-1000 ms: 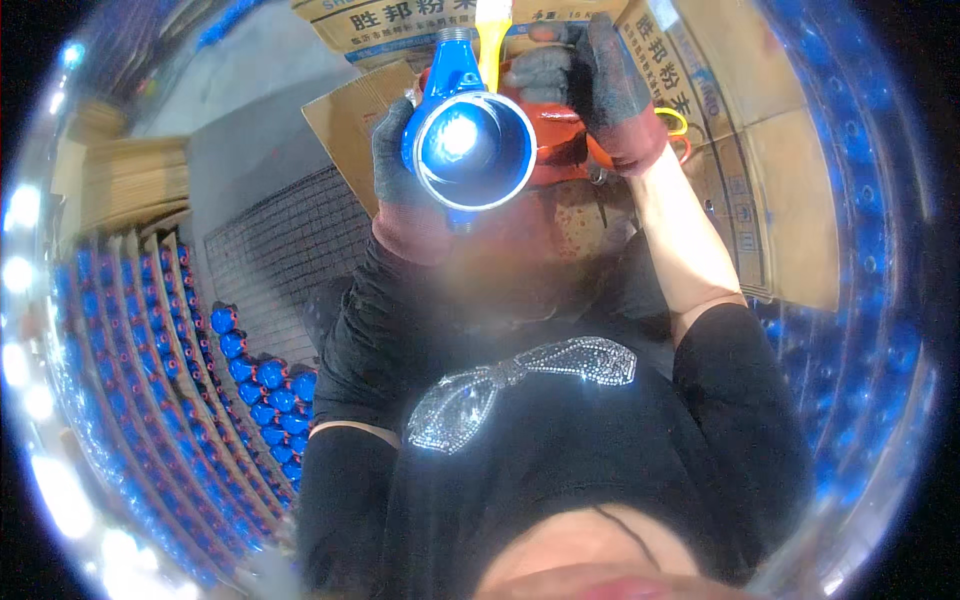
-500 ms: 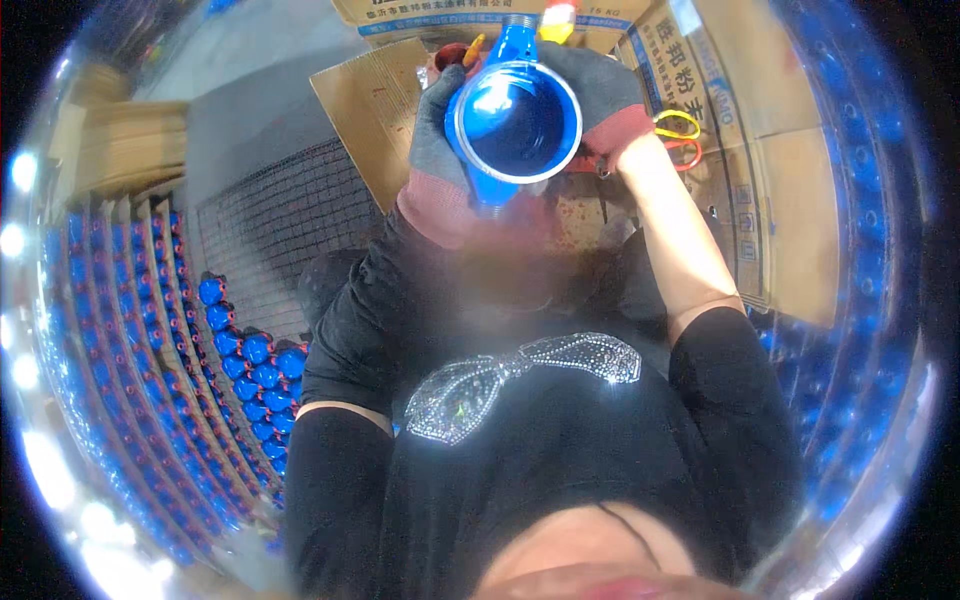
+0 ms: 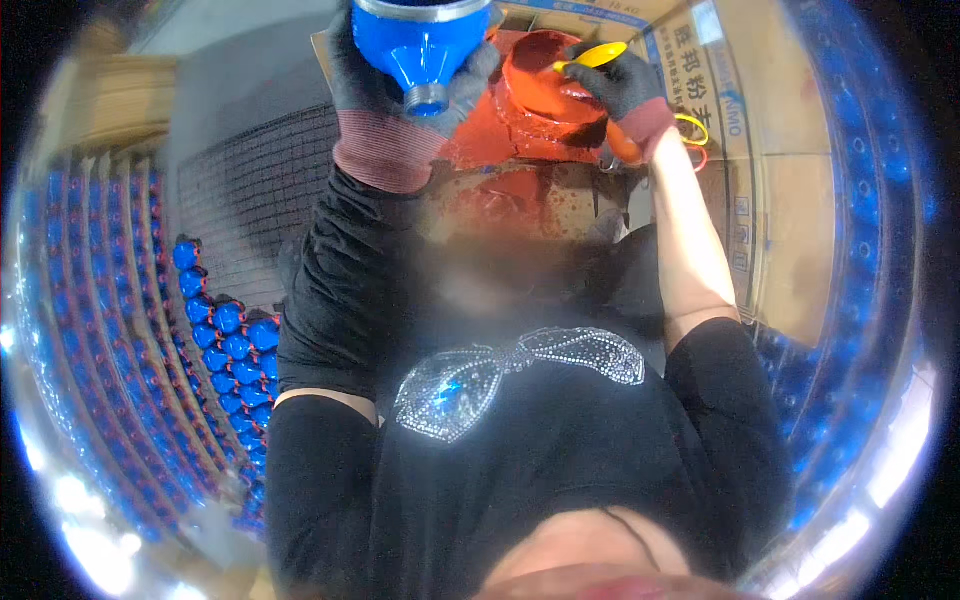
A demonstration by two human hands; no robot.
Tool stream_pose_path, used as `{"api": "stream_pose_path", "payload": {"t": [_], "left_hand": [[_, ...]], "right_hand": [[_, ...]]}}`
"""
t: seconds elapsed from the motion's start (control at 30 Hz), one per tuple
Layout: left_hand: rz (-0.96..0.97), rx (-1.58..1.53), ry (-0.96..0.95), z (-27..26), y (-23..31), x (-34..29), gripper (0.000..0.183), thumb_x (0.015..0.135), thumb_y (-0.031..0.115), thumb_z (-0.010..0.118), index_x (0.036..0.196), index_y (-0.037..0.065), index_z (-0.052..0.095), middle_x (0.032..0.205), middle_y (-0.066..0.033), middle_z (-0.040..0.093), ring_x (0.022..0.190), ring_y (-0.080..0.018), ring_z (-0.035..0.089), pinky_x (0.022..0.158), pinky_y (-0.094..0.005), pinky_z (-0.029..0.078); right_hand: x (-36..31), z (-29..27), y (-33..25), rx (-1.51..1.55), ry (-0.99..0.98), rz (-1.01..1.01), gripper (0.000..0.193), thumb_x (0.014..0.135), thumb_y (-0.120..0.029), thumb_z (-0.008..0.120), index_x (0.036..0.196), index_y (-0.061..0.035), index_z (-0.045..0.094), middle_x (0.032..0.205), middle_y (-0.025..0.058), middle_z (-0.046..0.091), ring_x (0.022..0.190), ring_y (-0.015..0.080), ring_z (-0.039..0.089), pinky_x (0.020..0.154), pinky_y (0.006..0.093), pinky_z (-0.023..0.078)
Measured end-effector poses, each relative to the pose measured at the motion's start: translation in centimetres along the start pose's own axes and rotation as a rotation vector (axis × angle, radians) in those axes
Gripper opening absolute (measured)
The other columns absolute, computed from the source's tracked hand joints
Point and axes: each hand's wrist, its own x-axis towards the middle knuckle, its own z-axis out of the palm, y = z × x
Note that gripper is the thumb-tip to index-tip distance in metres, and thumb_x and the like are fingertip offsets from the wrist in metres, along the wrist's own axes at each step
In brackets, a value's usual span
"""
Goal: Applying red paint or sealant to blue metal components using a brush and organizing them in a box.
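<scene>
My left hand [image 3: 362, 75], in a grey glove with a dusty-red cuff, grips a glossy blue metal housing [image 3: 420, 55]. The housing has a bare metal rim and a threaded end pointing down toward me; its top is cut off by the picture's edge. My right hand [image 3: 625, 88], gloved the same way, is closed around a slim yellow-handled tool [image 3: 600, 55], whose working end I cannot make out. That hand is over the right side of a round tub [image 3: 535, 115] coated with wet-looking red paint.
Red paint covers the surface around the tub. Yellow and red loops [image 3: 692, 132] lie right of my right wrist. Printed cardboard boxes [image 3: 790, 190] stand at the right. Blue parts [image 3: 228, 320] sit in rows at the left, beside a dark mesh mat [image 3: 255, 200].
Both hands were on the blue housing; my right hand has let go and now holds the yellow-handled tool. The left hand has moved the housing left and away, tipping it, which uncovers the red tub.
</scene>
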Motion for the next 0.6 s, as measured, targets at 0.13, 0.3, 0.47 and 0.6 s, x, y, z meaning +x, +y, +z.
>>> {"api": "stream_pose_path", "payload": {"t": [0.13,0.3,0.47,0.6], "left_hand": [[0.097,0.032,0.016,1.7,1.4,0.6,0.051,0.092,0.043,0.052,0.124,0.004,0.051,0.109,-0.0149,0.059,0.088,-0.028,0.062,0.065,-0.036,0.056],[0.178,-0.126,-0.069,2.1,0.7,1.6,0.056,0.093,0.049,0.046,0.125,0.003,0.05,0.111,-0.0127,0.06,0.091,-0.0274,0.061,0.074,-0.0361,0.054],[0.161,-0.165,-0.047,-0.8,-0.2,2.1,0.055,0.093,0.048,0.049,0.127,0.005,0.05,0.121,-0.0146,0.056,0.103,-0.0295,0.057,0.087,-0.038,0.05],[0.196,0.539,0.029,-4.9,-1.9,1.2,0.063,0.09,0.04,0.059,0.133,0.001,0.037,0.13,-0.018,0.048,0.116,-0.0317,0.051,0.083,-0.0392,0.054]], "right_hand": [[-0.4,1.9,2.4,-0.135,-0.075,0.017,0.029,0.08,-0.028,0.071,0.106,-0.0148,0.069,0.097,0.0074,0.07,0.083,0.0213,0.068,0.074,0.0324,0.053],[-0.7,2.6,5.1,-0.339,-0.223,0.012,0.028,0.08,-0.026,0.07,0.106,-0.0164,0.069,0.098,0.0085,0.07,0.089,0.0272,0.067,0.076,0.0351,0.052],[-1.4,0.3,-0.3,-0.221,-0.161,0.079,0.028,0.081,-0.027,0.068,0.107,-0.016,0.068,0.095,0.01,0.07,0.089,0.0294,0.066,0.076,0.0374,0.051],[-1.7,-1.0,-1.3,-0.336,-0.256,0.023,0.026,0.082,-0.026,0.067,0.104,-0.0134,0.068,0.094,0.0107,0.069,0.087,0.0297,0.066,0.076,0.0367,0.051]]}}
